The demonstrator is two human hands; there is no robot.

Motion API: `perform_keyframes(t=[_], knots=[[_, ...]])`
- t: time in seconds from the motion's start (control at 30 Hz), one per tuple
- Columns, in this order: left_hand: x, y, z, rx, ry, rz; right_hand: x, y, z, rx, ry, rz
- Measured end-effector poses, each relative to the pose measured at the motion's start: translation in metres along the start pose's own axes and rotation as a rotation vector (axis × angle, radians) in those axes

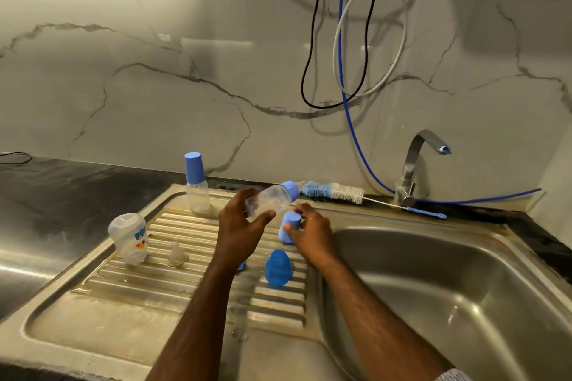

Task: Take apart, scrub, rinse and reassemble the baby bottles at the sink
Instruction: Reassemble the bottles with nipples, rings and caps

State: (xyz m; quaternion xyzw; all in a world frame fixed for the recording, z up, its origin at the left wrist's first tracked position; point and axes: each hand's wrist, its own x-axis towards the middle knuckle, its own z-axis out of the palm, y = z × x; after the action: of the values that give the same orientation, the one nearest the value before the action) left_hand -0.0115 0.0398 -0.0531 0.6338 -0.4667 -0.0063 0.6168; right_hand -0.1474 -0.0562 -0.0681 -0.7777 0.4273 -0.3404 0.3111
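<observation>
Our left hand [240, 226] grips a clear bottle [269, 199] around its base, holding it tilted over the draining board [123, 281] with its blue collar [291, 190] pointing up and right toward the brush [332, 192]. Our right hand [312, 233] is closed around a blue cap [289, 227], just below and right of the bottle's neck. A second capped bottle [197, 187] stands upright at the back of the board. A wide open bottle [128, 238] stands at the left; it carries a small blue and red print, too blurred for us to read. A clear teat [177, 254] sits beside it, and a blue dome cover [278, 269] stands between our forearms. The basin [448, 288] lies to the right below the tap [418, 161].
</observation>
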Motion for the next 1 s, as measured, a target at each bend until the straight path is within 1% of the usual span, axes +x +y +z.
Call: perform_keyframes(t=[0.07, 0.13, 0.2, 0.23, 0.27, 0.33, 0.43, 0.5, 0.6, 0.77, 1.0], knots=[[-0.001, 0.002, 0.002, -0.122, -0.049, -0.042, -0.002, 0.003, -0.007, 0.212, 0.177, 0.091], [-0.003, 0.004, 0.005, -0.182, -0.098, -0.054, -0.006, 0.012, -0.021, 0.447, 0.373, 0.187], [-0.004, 0.005, 0.006, -0.187, -0.148, -0.045, -0.010, 0.022, -0.037, 0.758, 0.499, 0.279], [-0.005, 0.004, 0.007, -0.189, -0.171, -0.042, -0.011, 0.026, -0.046, 0.891, 0.528, 0.307], [-0.006, 0.004, 0.008, -0.185, -0.193, -0.036, -0.012, 0.029, -0.053, 0.986, 0.528, 0.319], [-0.008, 0.003, 0.010, -0.163, -0.233, -0.019, -0.013, 0.032, -0.061, 1.053, 0.473, 0.294], [-0.010, 0.003, 0.012, -0.142, -0.273, -0.005, -0.014, 0.029, -0.054, 1.023, 0.362, 0.234], [-0.010, 0.003, 0.012, -0.127, -0.288, 0.002, -0.014, 0.026, -0.049, 1.010, 0.323, 0.220], [-0.010, 0.005, 0.012, -0.109, -0.291, 0.010, -0.015, 0.025, -0.048, 1.012, 0.302, 0.206], [-0.013, 0.006, 0.017, -0.065, -0.300, 0.006, -0.020, 0.024, -0.046, 1.088, 0.240, 0.197], [-0.012, 0.012, 0.019, -0.030, -0.250, 0.053, -0.015, 0.017, -0.052, 1.122, 0.158, 0.188]])
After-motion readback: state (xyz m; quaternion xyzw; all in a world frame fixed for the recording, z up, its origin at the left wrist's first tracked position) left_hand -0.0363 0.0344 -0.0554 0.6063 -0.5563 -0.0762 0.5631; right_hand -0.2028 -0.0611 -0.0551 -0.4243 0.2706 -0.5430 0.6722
